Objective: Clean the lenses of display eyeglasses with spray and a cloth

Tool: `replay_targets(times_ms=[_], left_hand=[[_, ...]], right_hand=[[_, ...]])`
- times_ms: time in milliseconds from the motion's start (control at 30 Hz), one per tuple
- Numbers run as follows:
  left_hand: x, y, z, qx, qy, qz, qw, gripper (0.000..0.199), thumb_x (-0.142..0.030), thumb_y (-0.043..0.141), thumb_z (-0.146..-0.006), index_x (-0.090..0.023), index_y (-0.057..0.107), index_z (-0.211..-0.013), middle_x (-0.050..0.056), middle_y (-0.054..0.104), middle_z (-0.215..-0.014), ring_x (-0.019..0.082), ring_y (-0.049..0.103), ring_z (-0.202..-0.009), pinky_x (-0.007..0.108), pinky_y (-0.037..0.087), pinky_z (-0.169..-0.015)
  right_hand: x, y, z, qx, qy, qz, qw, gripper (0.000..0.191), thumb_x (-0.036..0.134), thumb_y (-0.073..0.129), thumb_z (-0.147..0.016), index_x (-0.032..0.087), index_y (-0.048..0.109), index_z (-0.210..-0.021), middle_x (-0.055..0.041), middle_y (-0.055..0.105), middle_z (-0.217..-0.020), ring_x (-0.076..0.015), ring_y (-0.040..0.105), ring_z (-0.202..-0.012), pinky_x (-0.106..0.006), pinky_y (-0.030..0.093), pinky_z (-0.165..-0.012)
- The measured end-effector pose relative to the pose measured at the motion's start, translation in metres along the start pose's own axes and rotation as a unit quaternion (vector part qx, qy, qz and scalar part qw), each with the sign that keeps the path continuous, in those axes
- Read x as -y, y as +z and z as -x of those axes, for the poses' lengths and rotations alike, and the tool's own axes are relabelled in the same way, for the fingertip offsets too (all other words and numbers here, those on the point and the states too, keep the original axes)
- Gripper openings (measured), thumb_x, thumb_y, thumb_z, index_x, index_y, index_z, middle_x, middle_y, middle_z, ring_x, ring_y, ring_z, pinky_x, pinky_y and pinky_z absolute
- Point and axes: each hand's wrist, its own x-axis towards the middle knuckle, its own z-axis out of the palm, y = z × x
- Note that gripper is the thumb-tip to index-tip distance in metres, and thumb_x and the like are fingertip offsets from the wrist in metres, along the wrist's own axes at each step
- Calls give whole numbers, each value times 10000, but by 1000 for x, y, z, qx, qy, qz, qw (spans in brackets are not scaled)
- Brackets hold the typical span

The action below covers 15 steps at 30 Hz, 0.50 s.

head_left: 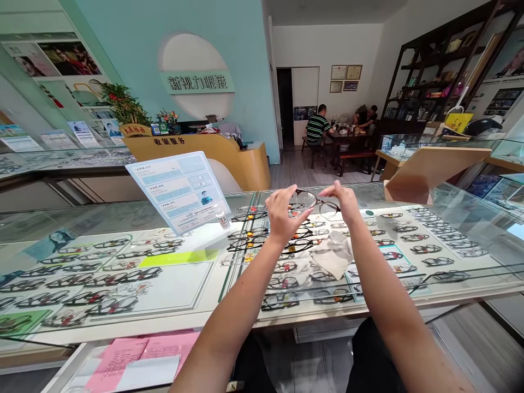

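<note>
A pair of dark-rimmed eyeglasses (321,203) is held up over the glass counter, between both hands. My left hand (283,213) is closed on its left side, thumb and fingers pinching near the lens. At the other end, my right hand (343,201) grips the right side of the frame with its fingers. Below the hands, a pale crumpled cloth (333,256) lies on the glass top. Several dark eyeglass frames (256,237) lie to the left of the cloth, near my left forearm.
Many eyeglasses fill the glass display counter (164,305). A blue-white sign (180,194) stands on it at left, and a tilted wooden-backed board (434,169) at right. An open drawer with pink papers (143,355) is low left. Two people (317,128) sit at a table behind.
</note>
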Motion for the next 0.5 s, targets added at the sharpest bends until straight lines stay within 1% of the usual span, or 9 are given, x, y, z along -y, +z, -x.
replay_targets(times_ms=[67, 100, 200, 300, 367, 400, 433, 467, 500], left_hand=[[-3, -6, -13, -39, -21, -23, 999, 674, -598, 815, -901, -243, 580, -1424, 132, 734, -1315, 334, 668, -1221, 510, 488, -1059], [-5, -11, -22, -59, -34, -27, 997, 671, -594, 808, -907, -248, 567, -1428, 131, 721, -1331, 331, 662, -1239, 516, 491, -1073], [-11, -29, -63, -120, -64, -6, 991, 672, -566, 796, -918, -248, 524, -1443, 131, 664, -1382, 314, 635, -1297, 511, 494, -1114], [-17, -50, -107, -157, -80, 9, 984, 687, -556, 805, -905, -252, 497, -1439, 127, 621, -1407, 308, 625, -1306, 504, 504, -1115], [-21, -62, -128, -171, -87, 3, 981, 697, -549, 819, -890, -259, 489, -1431, 125, 611, -1416, 307, 631, -1292, 499, 518, -1097], [-22, -66, -135, -178, -89, 0, 980, 702, -547, 826, -882, -260, 488, -1426, 125, 608, -1417, 306, 635, -1285, 497, 524, -1087], [-22, -69, -140, -185, -89, 1, 979, 704, -547, 829, -878, -260, 488, -1422, 125, 608, -1413, 306, 639, -1277, 496, 528, -1078], [-21, -71, -142, -191, -90, 4, 977, 704, -550, 830, -875, -260, 488, -1417, 124, 611, -1404, 305, 644, -1267, 495, 531, -1072], [-20, -72, -143, -194, -90, 10, 977, 703, -557, 830, -872, -260, 489, -1410, 121, 615, -1390, 303, 649, -1256, 495, 533, -1066]], right_hand=[[9, 7, 1, -127, -73, 26, 989, 558, 693, 481, -1011, 243, 781, -871, -89, 773, -986, -262, 692, -983, -432, 527, -972], [17, 11, 1, -161, -111, 37, 980, 492, 654, 503, -1016, 247, 768, -938, -88, 756, -1045, -261, 680, -1020, -430, 521, -980], [55, 22, -2, -155, -226, 65, 959, 347, 561, 616, -995, 264, 705, -1150, -93, 700, -1201, -256, 662, -1111, -416, 517, -990], [104, 32, -6, -135, -319, 99, 933, 407, 526, 675, -965, 273, 638, -1281, -104, 661, -1288, -269, 655, -1167, -433, 535, -982], [137, 41, 0, -200, -359, 118, 904, 389, 495, 667, -961, 278, 624, -1281, -102, 627, -1316, -277, 639, -1180, -462, 544, -989], [152, 47, 8, -238, -384, 112, 885, 347, 455, 689, -945, 263, 638, -1230, -100, 626, -1280, -279, 638, -1152, -467, 549, -960], [166, 53, 18, -247, -391, 91, 882, 257, 408, 700, -938, 266, 654, -1147, -75, 631, -1198, -270, 642, -1095, -456, 555, -907], [179, 62, 31, -205, -380, 71, 899, 138, 364, 692, -946, 280, 668, -1054, -40, 640, -1055, -254, 647, -1003, -445, 562, -858], [188, 72, 45, -108, -347, 70, 929, 83, 332, 672, -956, 307, 675, -1034, -18, 683, -1050, -244, 666, -992, -449, 578, -881]])
